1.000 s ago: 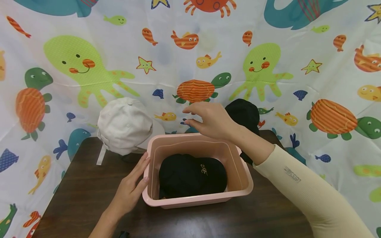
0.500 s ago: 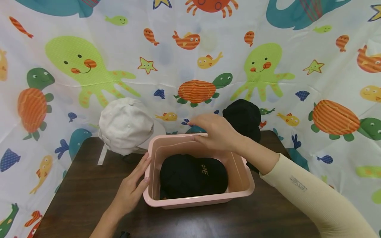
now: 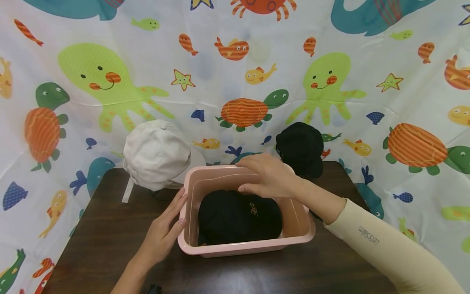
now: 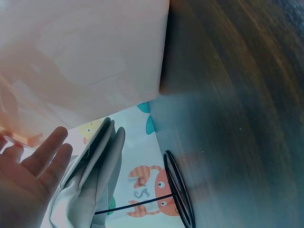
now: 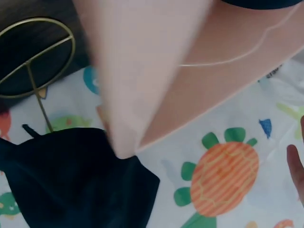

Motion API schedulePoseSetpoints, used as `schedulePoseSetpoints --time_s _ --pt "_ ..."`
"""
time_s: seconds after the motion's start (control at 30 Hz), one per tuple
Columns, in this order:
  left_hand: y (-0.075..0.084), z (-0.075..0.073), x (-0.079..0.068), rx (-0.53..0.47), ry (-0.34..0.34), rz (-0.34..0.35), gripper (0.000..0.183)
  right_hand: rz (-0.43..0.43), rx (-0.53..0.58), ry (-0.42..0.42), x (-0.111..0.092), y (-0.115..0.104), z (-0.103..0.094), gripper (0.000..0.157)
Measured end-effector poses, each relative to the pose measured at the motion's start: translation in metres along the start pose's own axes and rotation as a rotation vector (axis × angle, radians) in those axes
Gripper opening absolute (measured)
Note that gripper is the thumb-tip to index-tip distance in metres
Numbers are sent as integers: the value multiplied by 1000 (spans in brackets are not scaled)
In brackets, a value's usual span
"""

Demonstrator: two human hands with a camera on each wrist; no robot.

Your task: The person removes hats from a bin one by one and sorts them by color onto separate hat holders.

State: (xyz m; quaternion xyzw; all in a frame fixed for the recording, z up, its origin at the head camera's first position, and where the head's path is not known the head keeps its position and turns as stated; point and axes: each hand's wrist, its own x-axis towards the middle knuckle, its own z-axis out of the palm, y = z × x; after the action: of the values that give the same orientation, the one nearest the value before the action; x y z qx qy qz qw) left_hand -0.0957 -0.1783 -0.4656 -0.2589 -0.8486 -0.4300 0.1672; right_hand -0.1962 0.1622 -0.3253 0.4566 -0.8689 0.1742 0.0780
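Note:
A pink plastic basin (image 3: 246, 246) stands on the dark table with a black cap (image 3: 227, 222) lying in it, a small gold mark on the front. My left hand (image 3: 159, 232) rests against the basin's left rim, its fingers extended along the outside. Over the far right part of the basin hovers my right hand (image 3: 271, 175), fingers loosely spread and holding nothing. In the right wrist view only the fingertips (image 5: 296, 171) show at the right edge, apart from the basin wall.
Behind the basin at left, a white cap (image 3: 156, 153) sits on a stand with a black wire base (image 4: 180, 194). Another black cap (image 3: 302, 149) is at back right, by a gold wire base (image 5: 72, 45). A printed sea-animal sheet (image 3: 205, 69) hangs behind the table.
My right hand has come down from above the back rim toward the basin's opening, moving slightly right. The left hand keeps its place on the rim.

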Motion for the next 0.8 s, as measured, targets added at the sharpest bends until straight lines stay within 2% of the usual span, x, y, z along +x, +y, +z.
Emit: schedulePoseSetpoints --time_s 0.27,0.6,0.8 --pt "3 2 1 -13 39 22 63 58 14 -52 -12 3 10 59" --pt "2 2 0 -12 30 11 62 110 129 -129 -19 4 29 72" --pt "1 1 0 -17 -7 -20 61 157 167 -157 -24 3 37 77"
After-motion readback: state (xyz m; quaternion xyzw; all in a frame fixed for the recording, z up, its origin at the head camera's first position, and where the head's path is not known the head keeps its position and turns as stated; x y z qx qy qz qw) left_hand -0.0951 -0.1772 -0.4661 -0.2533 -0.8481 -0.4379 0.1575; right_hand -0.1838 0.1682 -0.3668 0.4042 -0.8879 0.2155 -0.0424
